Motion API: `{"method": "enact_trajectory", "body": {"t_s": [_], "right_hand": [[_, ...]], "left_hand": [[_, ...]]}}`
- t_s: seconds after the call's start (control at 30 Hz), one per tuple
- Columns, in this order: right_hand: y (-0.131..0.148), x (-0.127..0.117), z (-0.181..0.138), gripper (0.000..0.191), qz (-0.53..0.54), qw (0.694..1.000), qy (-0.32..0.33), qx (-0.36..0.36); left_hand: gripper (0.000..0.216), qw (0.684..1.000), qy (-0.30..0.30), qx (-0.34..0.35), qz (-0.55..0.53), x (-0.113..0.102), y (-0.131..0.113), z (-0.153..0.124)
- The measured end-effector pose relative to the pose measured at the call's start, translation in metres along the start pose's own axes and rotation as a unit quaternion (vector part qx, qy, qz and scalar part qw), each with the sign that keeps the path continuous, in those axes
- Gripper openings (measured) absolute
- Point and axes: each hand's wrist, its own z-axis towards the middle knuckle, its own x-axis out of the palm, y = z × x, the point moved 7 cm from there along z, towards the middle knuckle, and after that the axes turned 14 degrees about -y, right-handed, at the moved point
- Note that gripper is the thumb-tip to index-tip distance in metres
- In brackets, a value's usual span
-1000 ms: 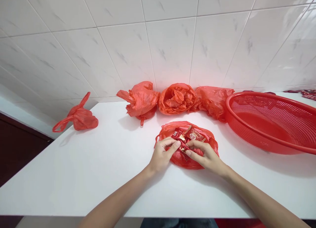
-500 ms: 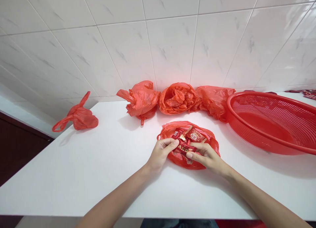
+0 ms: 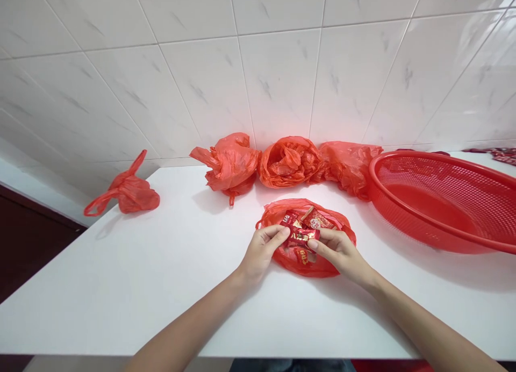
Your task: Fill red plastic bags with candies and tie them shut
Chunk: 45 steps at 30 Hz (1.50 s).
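Note:
A red plastic bag point(image 3: 341, 224) lies spread open on the white table point(image 3: 161, 270), with several small red packets point(image 3: 318, 219) on it. My left hand point(image 3: 262, 251) and my right hand point(image 3: 336, 252) meet over the bag's near side. Together they pinch one red packet point(image 3: 300, 236) between thumbs and fingers, one hand at each end. Both sets of fingers are curled closed on it.
Three crumpled red bags point(image 3: 234, 165) point(image 3: 288, 161) point(image 3: 349, 165) line the tiled wall at the back. Another knotted red bag point(image 3: 129, 192) sits at the far left edge. A large red mesh basket point(image 3: 443, 197) stands at the right.
My hands have lifted a red packet slightly from the pile and now hold it between them; the right hand's fingers have moved up toward the left hand.

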Motion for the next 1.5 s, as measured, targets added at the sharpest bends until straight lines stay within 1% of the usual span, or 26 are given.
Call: {"method": "enact_trajectory", "body": {"t_s": [0.23, 0.3, 0.37, 0.4, 0.43, 0.47, 0.57, 0.6, 0.67, 0.77, 0.83, 0.87, 0.93, 1.0, 1.03, 1.07, 1.17, 1.23, 1.3, 1.4, 1.5], "right_hand": [[-0.001, -0.01, 0.003, 0.034, -0.039, 0.998, -0.055, -0.015], [-0.004, -0.017, 0.005, 0.033, -0.061, 0.992, -0.105, -0.026], [-0.003, -0.026, 0.005, 0.035, -0.085, 0.981, -0.169, -0.045], [-0.002, -0.028, 0.005, 0.036, -0.094, 0.976, -0.186, -0.054], [-0.001, -0.028, 0.005, 0.036, -0.097, 0.976, -0.185, -0.061], [0.0, -0.026, 0.004, 0.035, -0.094, 0.979, -0.169, -0.063], [0.002, -0.014, 0.002, 0.027, -0.056, 0.994, -0.082, -0.047], [0.001, -0.01, 0.001, 0.031, -0.043, 0.997, -0.059, -0.036], [-0.003, -0.006, 0.0, 0.039, -0.028, 0.999, -0.039, -0.01], [-0.012, -0.007, 0.002, 0.035, -0.024, 0.998, -0.054, 0.019], [-0.015, -0.011, 0.004, 0.034, -0.034, 0.997, -0.071, 0.013], [-0.016, -0.013, 0.005, 0.033, -0.047, 0.996, -0.08, 0.004], [-0.017, -0.017, 0.006, 0.028, -0.093, 0.99, -0.102, -0.025], [-0.016, -0.019, 0.006, 0.019, -0.157, 0.978, -0.122, -0.059], [-0.016, -0.018, 0.006, 0.016, -0.188, 0.971, -0.127, -0.074], [-0.017, -0.017, 0.005, 0.016, -0.213, 0.964, -0.13, -0.086], [-0.02, -0.012, 0.007, 0.032, -0.253, 0.951, -0.143, -0.106], [-0.022, -0.008, 0.01, 0.042, -0.253, 0.951, -0.143, -0.106], [-0.024, -0.002, 0.013, 0.05, -0.234, 0.959, -0.123, -0.104], [-0.026, 0.007, 0.016, 0.059, -0.182, 0.976, -0.078, -0.089], [-0.03, 0.013, 0.017, 0.064, -0.112, 0.99, -0.049, -0.065]], "left_hand": [[0.036, 1.0, 0.016, -0.003, -0.003, 0.004, -0.003, -0.002], [0.037, 1.0, 0.022, 0.003, 0.007, 0.005, -0.003, -0.003], [0.037, 0.999, 0.024, 0.022, 0.03, 0.004, -0.003, -0.003], [0.038, 0.998, 0.026, 0.034, 0.044, 0.003, -0.003, -0.003], [0.038, 0.997, 0.027, 0.049, 0.062, 0.003, -0.003, -0.003], [0.037, 0.994, 0.029, 0.068, 0.083, 0.002, -0.003, -0.003], [0.031, 0.975, 0.035, 0.135, 0.173, 0.002, -0.003, -0.006], [0.029, 0.966, 0.037, 0.156, 0.203, 0.002, -0.003, -0.007], [0.027, 0.95, 0.045, 0.186, 0.246, 0.004, -0.003, -0.009], [0.028, 0.938, 0.062, 0.21, 0.268, 0.009, -0.004, -0.012], [0.026, 0.934, 0.069, 0.216, 0.275, 0.01, -0.005, -0.012], [0.024, 0.934, 0.063, 0.217, 0.278, 0.009, -0.006, -0.011], [0.022, 0.932, 0.031, 0.221, 0.284, 0.004, -0.008, -0.007], [0.022, 0.931, -0.008, 0.226, 0.285, -0.002, -0.009, -0.003], [0.022, 0.933, -0.019, 0.225, 0.282, -0.005, -0.009, -0.001], [0.023, 0.935, -0.022, 0.222, 0.277, -0.006, -0.009, 0.001], [0.025, 0.942, -0.004, 0.209, 0.264, -0.004, -0.005, 0.003], [0.021, 0.938, 0.004, 0.213, 0.274, -0.002, -0.005, 0.003], [0.016, 0.927, -0.006, 0.229, 0.296, -0.003, -0.006, 0.003], [0.012, 0.908, -0.048, 0.252, 0.331, -0.009, -0.009, 0.005], [0.012, 0.894, -0.065, 0.258, 0.361, -0.015, -0.007, 0.008]]}}
